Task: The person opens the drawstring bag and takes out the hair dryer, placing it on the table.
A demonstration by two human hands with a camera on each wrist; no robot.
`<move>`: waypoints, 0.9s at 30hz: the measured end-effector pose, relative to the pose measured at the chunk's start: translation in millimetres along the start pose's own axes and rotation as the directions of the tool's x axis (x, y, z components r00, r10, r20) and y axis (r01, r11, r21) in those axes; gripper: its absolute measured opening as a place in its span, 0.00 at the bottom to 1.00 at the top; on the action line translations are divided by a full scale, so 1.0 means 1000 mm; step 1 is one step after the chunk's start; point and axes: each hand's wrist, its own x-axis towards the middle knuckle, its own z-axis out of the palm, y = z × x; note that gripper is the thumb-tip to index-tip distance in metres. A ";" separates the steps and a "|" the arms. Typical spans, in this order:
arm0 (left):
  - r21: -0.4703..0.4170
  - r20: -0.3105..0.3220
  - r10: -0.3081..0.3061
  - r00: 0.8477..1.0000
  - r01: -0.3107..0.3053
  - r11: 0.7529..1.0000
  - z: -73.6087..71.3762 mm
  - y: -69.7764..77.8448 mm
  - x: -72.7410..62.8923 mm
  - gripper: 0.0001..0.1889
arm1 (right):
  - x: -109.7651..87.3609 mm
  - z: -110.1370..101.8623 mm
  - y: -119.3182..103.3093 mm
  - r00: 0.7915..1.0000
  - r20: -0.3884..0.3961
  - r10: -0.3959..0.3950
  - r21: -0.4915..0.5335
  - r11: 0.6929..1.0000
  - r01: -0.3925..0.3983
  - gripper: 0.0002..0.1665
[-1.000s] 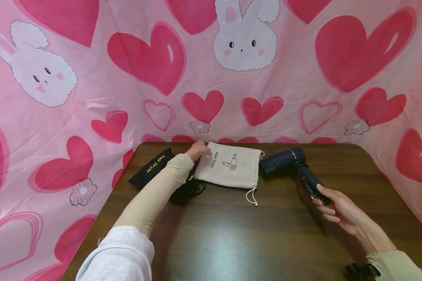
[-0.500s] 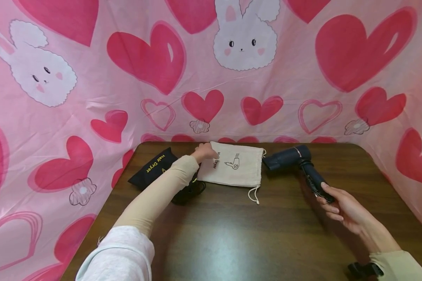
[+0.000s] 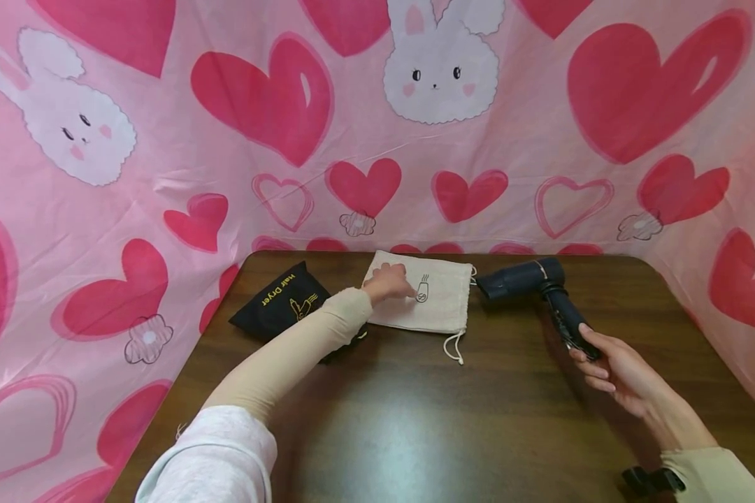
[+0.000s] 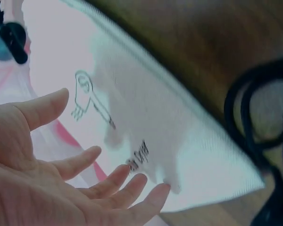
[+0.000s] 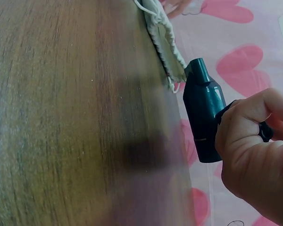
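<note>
A dark hair dryer [image 3: 522, 278] is gripped by its handle in my right hand [image 3: 623, 377], its nozzle pointing left toward a bag's mouth. The cream drawstring bag [image 3: 443, 316], printed "Hair Dryer" with a dryer drawing, lies flat near the back edge. Over this bag hovers my left hand [image 3: 387, 282]; in the left wrist view its fingers [image 4: 118, 186] are spread and hold nothing, casting a shadow on the cloth. From the right wrist view, the bag's mouth [image 5: 167, 52] looks slightly parted beside the dryer's nozzle.
A black pouch [image 3: 279, 300] with yellow "Hair Dryer" lettering lies at the back left of the wooden table [image 3: 440, 419]. Black cord loops [image 4: 245, 113] sit beside the bag, mostly behind my left forearm in the head view. Pink heart-patterned cloth [image 3: 365, 140] walls the back and sides.
My left hand has moved rightward across the bag, from its left edge to over the print. The bag and the right hand with the hair dryer have shifted slightly right.
</note>
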 end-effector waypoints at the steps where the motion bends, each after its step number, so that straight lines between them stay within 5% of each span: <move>1: 0.002 0.013 0.009 1.000 -0.009 1.000 0.002 0.001 -0.001 0.25 | 0.000 0.000 0.000 1.000 -0.005 -0.002 0.005 1.000 0.002 0.22; 6: 0.031 0.053 0.041 0.998 -0.043 0.999 0.010 0.006 -0.007 0.24 | 0.001 -0.003 -0.001 0.999 -0.041 -0.009 0.014 1.000 0.010 0.20; 27: 0.054 0.018 0.069 0.997 -0.069 0.996 0.025 0.002 -0.012 0.32 | 0.006 -0.021 -0.007 0.999 -0.036 -0.014 0.074 0.997 0.017 0.19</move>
